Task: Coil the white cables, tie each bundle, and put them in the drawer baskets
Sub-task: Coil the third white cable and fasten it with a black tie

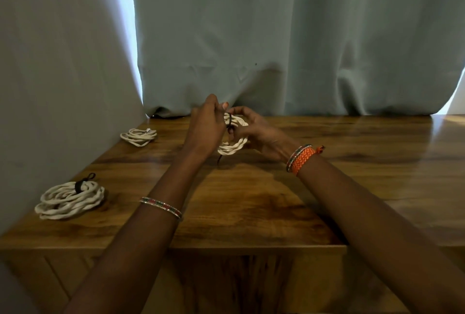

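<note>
**Third bundle being tied, two coils waiting on the left**

At the near left of the wooden worktop [251,213] lies a finished coil [69,199] of white cable, a dark tie [81,185] cinched round its top. Farther back along the left edge rests a smaller coil [139,136]; something small and pale sits on it, but whether it is bound I cannot tell.

In the middle, both hands are raised just above the worktop, working on a third coil [232,137]. The left hand [206,127] has its fingers curled in at the coil's left side, seemingly pinching the dark strap [229,122] that wraps the bundle near its top; the exact grip is hidden behind the hand. The right hand [261,135] cups the coil from the right, fingers curled round its loops and holding it upright. A loose tail of the strap [219,160] hangs below the coil toward the worktop.

The step in hand looks like tying: the coiling of this cable appears complete, the fastening not yet. The next move probably calls for drawing the strap snug and securing its end while the right hand keeps the loops from springing apart. No drawer baskets are in view, so stowing all three bundles seems yet to come.
</note>
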